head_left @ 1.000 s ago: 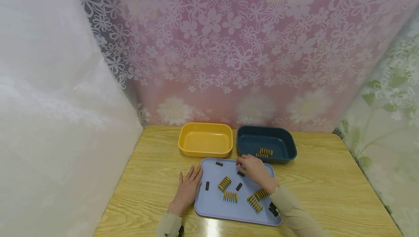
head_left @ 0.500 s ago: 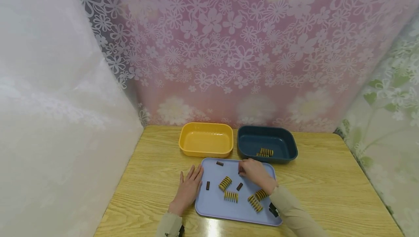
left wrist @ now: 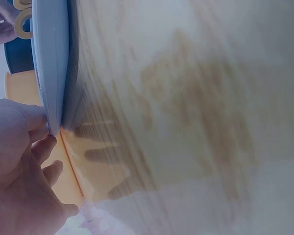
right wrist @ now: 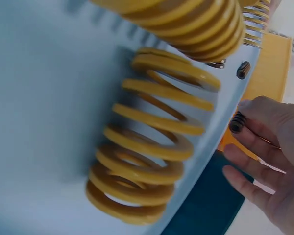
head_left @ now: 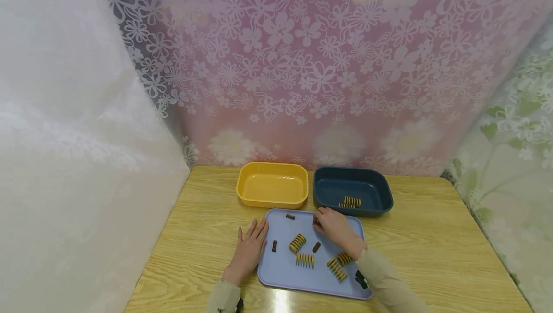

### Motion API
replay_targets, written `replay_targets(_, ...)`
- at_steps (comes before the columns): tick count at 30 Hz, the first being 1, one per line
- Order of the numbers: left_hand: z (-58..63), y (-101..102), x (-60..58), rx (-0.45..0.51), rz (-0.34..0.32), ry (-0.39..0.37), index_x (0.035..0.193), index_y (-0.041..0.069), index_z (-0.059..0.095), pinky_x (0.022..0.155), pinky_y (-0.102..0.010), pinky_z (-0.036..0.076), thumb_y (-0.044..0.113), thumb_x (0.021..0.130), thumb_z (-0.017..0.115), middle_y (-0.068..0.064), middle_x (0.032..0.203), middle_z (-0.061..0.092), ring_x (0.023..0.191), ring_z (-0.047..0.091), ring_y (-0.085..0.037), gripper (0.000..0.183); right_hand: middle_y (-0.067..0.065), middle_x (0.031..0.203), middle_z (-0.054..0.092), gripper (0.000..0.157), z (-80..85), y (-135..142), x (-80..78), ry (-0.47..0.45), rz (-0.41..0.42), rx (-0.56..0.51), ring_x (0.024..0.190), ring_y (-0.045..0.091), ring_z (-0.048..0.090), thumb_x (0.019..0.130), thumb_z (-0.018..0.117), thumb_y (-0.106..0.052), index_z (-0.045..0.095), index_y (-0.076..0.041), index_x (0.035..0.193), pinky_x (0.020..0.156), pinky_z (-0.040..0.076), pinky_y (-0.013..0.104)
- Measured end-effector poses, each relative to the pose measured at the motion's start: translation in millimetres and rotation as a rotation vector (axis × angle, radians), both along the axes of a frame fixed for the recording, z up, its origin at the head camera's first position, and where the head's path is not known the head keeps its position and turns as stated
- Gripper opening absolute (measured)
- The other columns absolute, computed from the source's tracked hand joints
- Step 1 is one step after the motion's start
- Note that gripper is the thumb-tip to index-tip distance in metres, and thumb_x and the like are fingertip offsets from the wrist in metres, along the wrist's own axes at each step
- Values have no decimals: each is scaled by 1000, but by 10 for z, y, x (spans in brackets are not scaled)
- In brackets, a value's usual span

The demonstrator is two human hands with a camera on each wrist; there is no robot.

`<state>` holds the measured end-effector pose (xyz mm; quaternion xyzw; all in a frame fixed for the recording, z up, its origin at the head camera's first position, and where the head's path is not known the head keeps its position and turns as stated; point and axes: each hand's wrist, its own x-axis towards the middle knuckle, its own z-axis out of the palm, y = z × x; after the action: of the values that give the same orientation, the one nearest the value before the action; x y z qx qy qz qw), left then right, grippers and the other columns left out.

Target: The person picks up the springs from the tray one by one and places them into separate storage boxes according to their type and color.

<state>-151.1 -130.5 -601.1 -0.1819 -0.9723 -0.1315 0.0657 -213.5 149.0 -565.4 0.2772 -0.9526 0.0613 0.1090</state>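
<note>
My right hand (head_left: 334,226) is over the far right part of the blue tray (head_left: 281,272). Its thumb and index finger pinch a small dark spring (right wrist: 237,123), seen in the right wrist view. The left hand (head_left: 247,254) touches the tray's left edge with fingers extended. On the tray lie more small dark springs (head_left: 317,246), one at the back and one near the left side. Larger yellow springs (head_left: 305,259) lie around the middle and the front right, under my right forearm. One yellow spring (right wrist: 144,147) looms close in the right wrist view.
Behind the tray stand a yellow container (head_left: 270,204) on the left and a dark blue container (head_left: 321,198) on the right. Yellow springs (head_left: 352,201) lie in the blue one. All stand on a wooden table (head_left: 432,236) before a floral curtain.
My right hand has come down on the small dark spring at the tray's back right, pinched it and shifted slightly back. The left hand has stayed at the tray edge.
</note>
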Motion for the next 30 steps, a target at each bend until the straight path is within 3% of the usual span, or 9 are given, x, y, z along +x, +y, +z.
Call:
replay_targets(6, 13, -17, 15, -1, -2, -4, 141, 12, 40, 101, -65, 22, 24, 95, 50, -3, 146, 37, 135, 31, -29, 49, -2, 77, 57, 13, 92, -45, 6, 147, 37, -38, 70, 15, 53, 75, 74, -19, 62, -15, 79, 60, 45, 30)
replay_targets(14, 3, -41, 32, 2, -12, -8, 141, 12, 39, 101, -66, 21, 24, 95, 50, -3, 146, 36, 135, 30, -29, 49, 0, 78, 58, 13, 195, -74, -30, 229, 59, -46, 72, 17, 53, 75, 74, -18, 62, -14, 80, 60, 44, 30)
replay_targets(21, -18, -51, 29, 7, -12, 17, 139, 11, 42, 100, -66, 23, 23, 94, 51, -3, 144, 39, 134, 32, -29, 48, 1, 81, 59, 14, 380, -151, -148, 216, 44, -14, 72, 17, 52, 77, 72, -21, 64, -12, 85, 60, 43, 29)
replay_targets(30, 2, -54, 37, 6, -20, 31, 139, 10, 43, 99, -66, 25, 23, 93, 52, -4, 144, 40, 133, 34, -30, 48, -1, 80, 61, 11, 527, -308, -336, 194, 79, -74, 72, 16, 52, 79, 72, -20, 65, -14, 83, 63, 46, 28)
